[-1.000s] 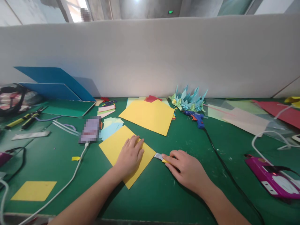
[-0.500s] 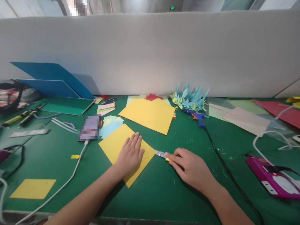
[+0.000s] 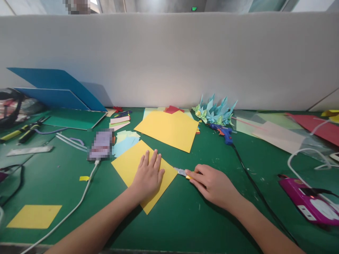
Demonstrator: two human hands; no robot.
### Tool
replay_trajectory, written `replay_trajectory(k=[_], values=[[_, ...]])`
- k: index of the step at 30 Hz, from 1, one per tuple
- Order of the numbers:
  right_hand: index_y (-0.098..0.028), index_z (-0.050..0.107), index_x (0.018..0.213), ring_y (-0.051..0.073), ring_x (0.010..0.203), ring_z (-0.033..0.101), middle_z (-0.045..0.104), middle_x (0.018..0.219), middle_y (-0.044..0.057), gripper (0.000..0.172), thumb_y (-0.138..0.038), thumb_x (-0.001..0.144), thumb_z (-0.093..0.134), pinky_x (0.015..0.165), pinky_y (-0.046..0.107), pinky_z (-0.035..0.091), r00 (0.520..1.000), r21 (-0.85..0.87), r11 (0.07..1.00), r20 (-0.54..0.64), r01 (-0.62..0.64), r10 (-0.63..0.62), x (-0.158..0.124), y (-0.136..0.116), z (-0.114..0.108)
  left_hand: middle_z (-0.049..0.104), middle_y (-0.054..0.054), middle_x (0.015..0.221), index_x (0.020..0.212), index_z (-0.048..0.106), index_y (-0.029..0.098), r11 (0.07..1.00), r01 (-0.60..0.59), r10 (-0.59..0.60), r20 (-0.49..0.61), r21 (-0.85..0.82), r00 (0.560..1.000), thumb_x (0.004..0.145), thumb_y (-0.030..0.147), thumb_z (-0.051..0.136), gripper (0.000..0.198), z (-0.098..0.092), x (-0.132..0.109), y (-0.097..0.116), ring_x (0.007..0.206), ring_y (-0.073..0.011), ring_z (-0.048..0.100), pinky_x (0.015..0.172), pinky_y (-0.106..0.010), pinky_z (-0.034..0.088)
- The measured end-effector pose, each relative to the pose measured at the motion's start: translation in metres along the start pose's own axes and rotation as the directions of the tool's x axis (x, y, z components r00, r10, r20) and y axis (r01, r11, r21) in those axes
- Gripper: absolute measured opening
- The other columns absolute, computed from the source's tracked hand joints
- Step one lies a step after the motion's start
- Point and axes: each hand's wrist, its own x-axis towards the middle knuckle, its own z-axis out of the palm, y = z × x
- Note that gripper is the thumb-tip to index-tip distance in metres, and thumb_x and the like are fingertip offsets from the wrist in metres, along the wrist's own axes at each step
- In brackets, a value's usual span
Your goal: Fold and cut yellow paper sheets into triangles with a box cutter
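My left hand [image 3: 148, 176] lies flat with its fingers stretched out on a yellow sheet of paper [image 3: 125, 162], which is turned cornerwise on the green table. In my right hand [image 3: 212, 181] is a utility knife [image 3: 182, 172] with a yellow handle. Its blade points left and meets the paper's right corner; whether the tip lies over or under the sheet I cannot tell. Farther back rests a larger yellow sheet [image 3: 166, 128], and a small yellow paper piece [image 3: 35, 216] is at the front left.
Left of the paper are a phone [image 3: 100, 144] with a white cable and light-coloured slips [image 3: 125, 143]. Behind right stand blue-green folded-paper flowers [image 3: 213, 111] and a blue glue gun [image 3: 224, 134]. A magenta power strip [image 3: 307, 201] lies right; blue boards [image 3: 53, 97] lean back left.
The knife and my right hand have shifted slightly left and up, the blade tip now reaching the paper's corner edge. My left hand stays pressed on the sheet. The view has moved slightly.
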Motion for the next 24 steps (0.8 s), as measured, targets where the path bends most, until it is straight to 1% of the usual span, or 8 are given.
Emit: replay_trajectory(k=[5,8,12,16,18,20,22,24], values=[[-0.017,0.066,0.110,0.017,0.069,0.054,0.059,0.077,0.006,0.027,-0.022,0.092,0.046,0.054,0.025,0.034,0.999,-0.003,1.000,0.031,0.025,-0.025,0.013,0.003,0.001,0.026,-0.019,0.150,0.140,0.036,0.008,1.000,0.014,-0.014,-0.020,-0.019,1.000,0.096,0.041,0.023,0.057,0.004,-0.001,0.000,0.139,-0.0355,0.019,0.110,-0.052,0.025],[-0.018,0.066,0.110,0.016,0.069,0.053,0.060,0.078,0.006,0.027,-0.023,0.092,0.047,0.055,0.025,0.034,0.998,-0.002,0.999,0.023,0.050,-0.050,0.021,0.006,0.001,0.027,-0.019,0.150,0.141,0.036,0.009,1.000,0.017,-0.018,-0.041,-0.025,0.999,0.096,0.041,0.023,0.056,0.006,-0.001,0.000,0.139,-0.0347,0.020,0.110,-0.052,0.025],[-0.018,0.066,0.110,0.016,0.068,0.052,0.060,0.078,0.006,0.026,-0.023,0.092,0.048,0.055,0.025,0.033,0.998,0.003,0.998,0.007,0.060,-0.060,0.030,0.006,0.004,0.030,-0.019,0.149,0.140,0.037,0.009,1.000,0.022,-0.022,-0.038,-0.009,0.999,0.096,0.042,0.024,0.057,0.007,-0.001,-0.001,0.139,-0.0352,0.022,0.110,-0.051,0.026],[-0.016,0.067,0.109,0.016,0.068,0.052,0.060,0.077,0.006,0.027,-0.023,0.092,0.047,0.055,0.025,0.033,0.998,0.012,0.998,-0.015,0.067,-0.067,0.031,0.007,0.005,0.031,-0.018,0.149,0.140,0.037,0.010,1.000,0.022,-0.022,-0.038,-0.003,0.999,0.096,0.041,0.024,0.055,0.002,-0.002,0.001,0.139,-0.0344,0.023,0.108,-0.052,0.028],[-0.017,0.067,0.109,0.016,0.067,0.052,0.060,0.077,0.006,0.029,-0.025,0.093,0.044,0.055,0.025,0.034,0.995,0.029,0.994,-0.007,0.101,-0.101,0.027,0.010,0.002,0.033,-0.017,0.148,0.139,0.040,0.011,1.000,0.012,-0.012,-0.023,-0.013,1.000,0.096,0.044,0.027,0.055,-0.004,-0.003,0.003,0.137,-0.0351,0.027,0.107,-0.053,0.031],[-0.018,0.067,0.109,0.015,0.066,0.053,0.061,0.078,0.006,0.031,-0.027,0.095,0.041,0.055,0.025,0.034,0.990,0.057,0.989,0.013,0.139,-0.140,0.021,0.014,-0.002,0.039,-0.016,0.145,0.135,0.045,0.013,0.999,-0.012,0.012,-0.014,-0.037,1.000,0.094,0.049,0.030,0.057,-0.012,-0.003,0.005,0.133,-0.0349,0.034,0.104,-0.052,0.035],[-0.019,0.066,0.110,0.015,0.067,0.053,0.061,0.079,0.007,0.032,-0.028,0.096,0.038,0.055,0.025,0.036,0.987,0.078,0.984,0.023,0.157,-0.159,0.014,0.017,-0.006,0.049,-0.013,0.138,0.130,0.050,0.016,0.997,-0.044,0.042,-0.029,-0.069,0.999,0.096,0.045,0.028,0.050,-0.020,-0.002,0.005,0.127,-0.0296,0.044,0.102,-0.047,0.040],[-0.019,0.066,0.111,0.015,0.067,0.054,0.061,0.080,0.007,0.033,-0.027,0.096,0.038,0.055,0.025,0.036,0.986,0.074,0.984,0.017,0.164,-0.165,0.010,0.018,-0.007,0.056,-0.011,0.130,0.126,0.053,0.016,0.994,-0.056,0.052,-0.047,-0.097,0.998,0.097,0.038,0.026,0.046,-0.025,0.000,0.005,0.119,-0.0257,0.051,0.099,-0.043,0.043]])
